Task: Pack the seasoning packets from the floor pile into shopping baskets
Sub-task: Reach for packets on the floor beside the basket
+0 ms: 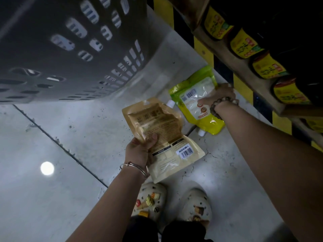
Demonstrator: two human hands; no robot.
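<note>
Gripping crinkled tan pouch [164, 123], yellow pouch [197, 95]

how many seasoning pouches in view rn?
2. Tan pouch held in the left hand; yellow-green pouch on the floor, gripped by the right hand. More may lie hidden under it.

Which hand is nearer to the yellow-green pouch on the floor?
Right. The right hand grips the yellow-green pouch at its far edge; the left hand is apart, nearer the person, holding the tan pouch.
</note>
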